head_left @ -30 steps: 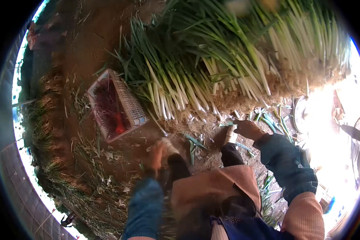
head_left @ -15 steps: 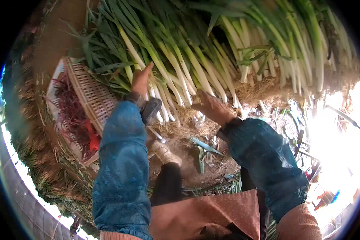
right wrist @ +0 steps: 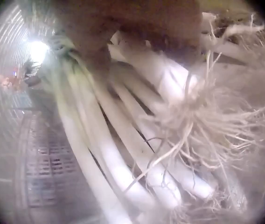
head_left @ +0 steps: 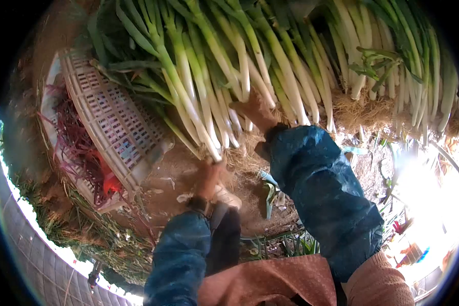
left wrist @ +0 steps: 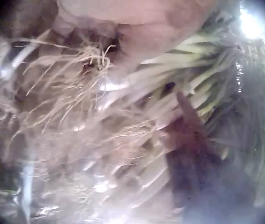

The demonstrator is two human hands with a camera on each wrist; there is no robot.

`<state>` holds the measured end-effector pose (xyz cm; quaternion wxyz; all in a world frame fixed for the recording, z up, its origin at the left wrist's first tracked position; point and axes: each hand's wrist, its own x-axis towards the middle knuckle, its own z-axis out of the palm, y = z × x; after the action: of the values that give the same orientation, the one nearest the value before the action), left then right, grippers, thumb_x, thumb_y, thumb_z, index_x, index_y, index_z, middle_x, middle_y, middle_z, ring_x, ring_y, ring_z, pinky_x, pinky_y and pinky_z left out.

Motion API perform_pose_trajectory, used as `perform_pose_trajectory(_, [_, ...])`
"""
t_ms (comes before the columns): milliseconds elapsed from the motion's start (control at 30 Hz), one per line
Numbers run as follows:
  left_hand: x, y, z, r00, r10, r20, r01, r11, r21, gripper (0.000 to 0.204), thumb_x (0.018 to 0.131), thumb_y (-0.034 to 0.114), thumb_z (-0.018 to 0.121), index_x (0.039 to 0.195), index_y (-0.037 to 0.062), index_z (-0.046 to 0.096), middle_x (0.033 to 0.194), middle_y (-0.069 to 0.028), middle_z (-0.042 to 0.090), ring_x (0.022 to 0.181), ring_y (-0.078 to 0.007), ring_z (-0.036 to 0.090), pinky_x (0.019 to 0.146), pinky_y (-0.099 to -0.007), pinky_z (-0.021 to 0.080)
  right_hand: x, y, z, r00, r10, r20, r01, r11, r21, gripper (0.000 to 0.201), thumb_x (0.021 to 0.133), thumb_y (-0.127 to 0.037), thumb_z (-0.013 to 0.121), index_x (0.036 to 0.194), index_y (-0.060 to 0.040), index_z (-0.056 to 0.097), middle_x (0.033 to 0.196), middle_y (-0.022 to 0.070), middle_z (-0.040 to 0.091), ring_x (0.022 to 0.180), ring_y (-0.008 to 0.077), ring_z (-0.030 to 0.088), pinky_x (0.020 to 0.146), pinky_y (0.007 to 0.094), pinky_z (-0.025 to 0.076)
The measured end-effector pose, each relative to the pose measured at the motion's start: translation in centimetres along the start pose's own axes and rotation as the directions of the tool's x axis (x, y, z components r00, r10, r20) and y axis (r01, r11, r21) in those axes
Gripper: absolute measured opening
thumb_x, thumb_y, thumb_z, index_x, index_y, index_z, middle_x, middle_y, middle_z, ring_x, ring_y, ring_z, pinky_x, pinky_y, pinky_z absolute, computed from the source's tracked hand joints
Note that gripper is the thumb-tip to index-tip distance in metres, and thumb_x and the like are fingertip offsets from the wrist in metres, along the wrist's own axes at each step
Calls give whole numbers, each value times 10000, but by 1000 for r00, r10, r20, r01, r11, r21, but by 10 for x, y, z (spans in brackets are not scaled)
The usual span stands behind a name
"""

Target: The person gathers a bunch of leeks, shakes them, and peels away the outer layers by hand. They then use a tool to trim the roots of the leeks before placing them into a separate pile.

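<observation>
Long green onions [head_left: 285, 71] lie in a thick row, leaves pointing away and white root ends toward me. Low at the row's left end, my left hand [head_left: 207, 178] grips the root end of one green onion [head_left: 201, 122]. Pale roots [left wrist: 76, 79] spread from under that hand in the left wrist view. Farther right, my right hand [head_left: 257, 109] reaches in among the white stalks and holds a green onion [right wrist: 174, 84], whose roots stick out below the palm in the right wrist view. The stalks hide part of its fingers.
A white plastic basket [head_left: 112, 112] with reddish-purple strands and a red piece inside stands tilted at the left. My shoe [head_left: 227, 196] is just behind the left hand. Cut leaf scraps [head_left: 270, 196] litter the dirt floor. Strong sunlight washes out the right side.
Both hands came forward from near my feet to the onion row. The left hand then drew back to a root end, while the right moved deeper among the stalks. The view moved closer.
</observation>
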<state>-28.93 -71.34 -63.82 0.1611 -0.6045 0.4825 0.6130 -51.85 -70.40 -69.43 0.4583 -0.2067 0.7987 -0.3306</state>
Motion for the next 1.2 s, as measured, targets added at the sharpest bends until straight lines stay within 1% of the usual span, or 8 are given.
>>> perform_pose_trajectory(100, [-8,-26,12,995,-94,-43,100,979,176,551,758,441,633,1039,-25,548,792,-170,605,752,-298,591,685,-416,466,19,34,15,973,-232,19,232,972,-41,633,678,-350,696,1125,35,464,836,224,609,819,316,618,704,409,497])
perform_pose_trajectory(233, [40,22,-34,876,247,-414,-95,930,354,979,764,496,622,1397,-27,89,1364,-260,279,1258,-349,295,1036,-431,258,7,11,2,992,-94,83,92,995,34,482,658,-182,675,1051,46,514,793,183,615,713,275,610,635,381,494])
perform_pose_trajectory(367, [74,64,-30,909,287,-301,-357,910,-210,693,781,369,653,1225,-100,403,1249,-225,440,1124,-275,436,951,-356,336,-1,12,35,981,-168,92,107,879,465,369,669,-52,650,1003,55,537,757,124,595,693,205,570,581,341,473])
perform_pose_trajectory(667, [68,26,83,841,257,-475,-332,940,-79,644,721,369,714,1101,-103,495,1042,-233,589,937,-319,575,821,-387,442,-60,38,1,980,-191,-54,172,953,-249,549,713,-209,611,1187,3,434,951,242,584,936,426,529,897,469,364])
perform_pose_trajectory(833, [49,50,27,966,125,-226,-161,975,-151,407,800,355,634,884,-43,614,843,-132,597,735,-208,518,676,-350,451,-60,41,-43,981,-159,112,183,950,-252,601,789,-218,530,1290,40,322,821,205,590,688,333,585,679,433,455])
perform_pose_trajectory(933, [23,113,-5,986,102,-128,-131,961,-243,442,842,379,551,888,-57,609,834,-123,588,771,-169,540,654,-354,456,-85,57,-48,929,-346,132,357,747,-561,618,791,-228,545,1301,44,326,1110,249,488,992,390,499,828,477,399])
perform_pose_trajectory(1100, [81,-15,-16,905,346,-247,-199,858,473,566,828,344,595,1200,-50,431,1142,-172,507,1026,-246,485,848,-347,406,-137,-23,-169,965,-135,226,186,958,-220,666,854,-234,555,1377,-14,206,1357,242,312,1190,391,376,1036,478,299])
perform_pose_trajectory(1200, [22,-28,-17,989,124,-87,-96,958,270,595,810,368,618,1223,-12,419,1082,-145,524,938,-233,512,786,-337,431,-153,-49,-282,995,-47,87,76,923,-378,566,849,-221,588,1334,-49,352,1394,192,300,1285,313,300,1057,405,268])
